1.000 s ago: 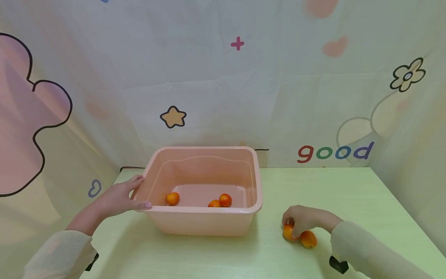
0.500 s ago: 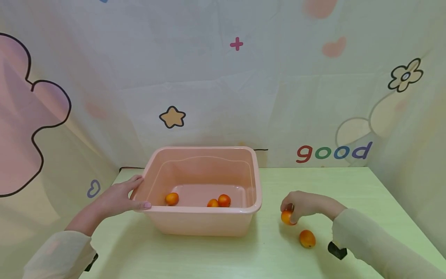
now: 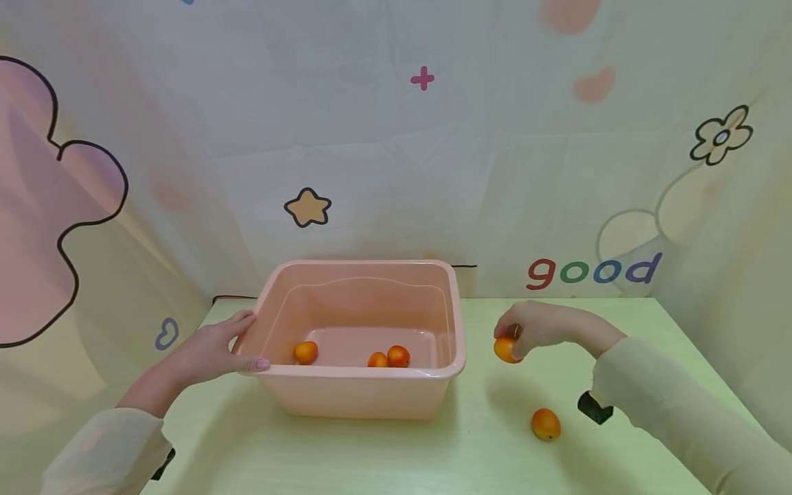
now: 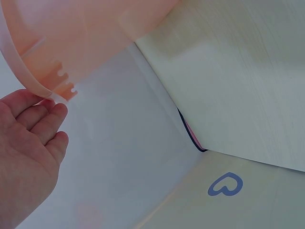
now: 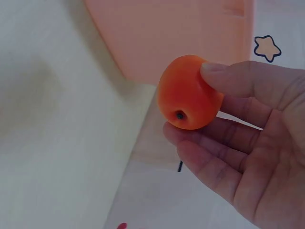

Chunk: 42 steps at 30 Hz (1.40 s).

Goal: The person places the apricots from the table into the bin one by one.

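A pink plastic basin (image 3: 365, 393) stands on the table, with three small orange-red fruits inside, one of them the fruit (image 3: 306, 353) at the left. My left hand (image 3: 213, 350) grips the basin's left rim, thumb over the front corner; the left wrist view has its fingers (image 4: 40, 114) under the rim. Right of the basin, my right hand (image 3: 537, 328) pinches a smooth orange-red fruit (image 5: 188, 93) between thumb and fingers. A dark stem pit shows on this fruit. It hangs above the table, roughly level with the basin's front rim in the head view.
Another orange-red fruit (image 3: 546, 425) lies on the pale green table (image 3: 495, 460), below and right of my right hand. A printed cloth (image 3: 383, 172) hangs behind the table and at both sides.
My right hand has picked up one of the two fruits on the table and raised it, moving away from the front edge. The left hand and basin have stayed put.
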Motion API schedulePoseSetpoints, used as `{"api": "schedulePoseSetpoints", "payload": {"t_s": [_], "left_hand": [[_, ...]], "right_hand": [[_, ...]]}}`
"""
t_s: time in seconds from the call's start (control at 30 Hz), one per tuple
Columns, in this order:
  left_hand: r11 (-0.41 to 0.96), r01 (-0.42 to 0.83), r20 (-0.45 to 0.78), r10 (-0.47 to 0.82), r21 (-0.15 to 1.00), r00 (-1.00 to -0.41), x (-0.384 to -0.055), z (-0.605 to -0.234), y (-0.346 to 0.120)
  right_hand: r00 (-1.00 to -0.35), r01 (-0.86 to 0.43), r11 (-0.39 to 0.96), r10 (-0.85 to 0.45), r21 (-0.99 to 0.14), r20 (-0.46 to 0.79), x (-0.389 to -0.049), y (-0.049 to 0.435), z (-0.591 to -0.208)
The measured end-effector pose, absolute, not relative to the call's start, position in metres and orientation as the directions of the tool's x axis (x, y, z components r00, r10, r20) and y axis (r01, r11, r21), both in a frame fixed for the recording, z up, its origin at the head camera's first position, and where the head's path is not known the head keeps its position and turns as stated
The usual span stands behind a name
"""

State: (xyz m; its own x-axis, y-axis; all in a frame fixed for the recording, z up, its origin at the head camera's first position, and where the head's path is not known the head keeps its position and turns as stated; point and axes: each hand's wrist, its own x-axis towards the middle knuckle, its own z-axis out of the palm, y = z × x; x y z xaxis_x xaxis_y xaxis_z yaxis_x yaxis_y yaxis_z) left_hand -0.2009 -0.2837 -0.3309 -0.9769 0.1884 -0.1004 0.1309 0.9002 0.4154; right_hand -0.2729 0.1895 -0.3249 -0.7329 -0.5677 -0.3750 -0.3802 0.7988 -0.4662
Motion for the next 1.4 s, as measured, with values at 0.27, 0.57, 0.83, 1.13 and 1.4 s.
{"api": "schedulePoseSetpoints", "payload": {"t_s": [0.27,0.57,0.83,1.13,1.4], "left_hand": [[0.901,0.134,-0.098,0.190,0.413,-0.977,-0.201,-0.329,-0.282],[0.903,0.133,-0.097,0.188,0.409,-0.977,-0.201,-0.329,-0.282],[0.898,0.123,-0.103,0.182,0.423,-0.978,-0.200,-0.329,-0.283],[0.891,0.116,-0.104,0.179,0.439,-0.978,-0.201,-0.331,-0.285],[0.892,0.125,-0.100,0.186,0.434,-0.977,-0.200,-0.329,-0.283]], "right_hand": [[-0.746,-0.407,0.791,-0.576,-0.456,-0.333,-0.280,0.186,-0.302],[-0.742,-0.424,0.789,-0.584,-0.444,-0.329,-0.290,0.170,-0.280],[-0.729,-0.436,0.765,-0.609,-0.474,-0.313,-0.298,0.153,-0.265],[-0.733,-0.434,0.784,-0.594,-0.444,-0.332,-0.306,0.126,-0.252],[-0.738,-0.450,0.801,-0.583,-0.395,-0.341,-0.315,0.102,-0.253]]}}
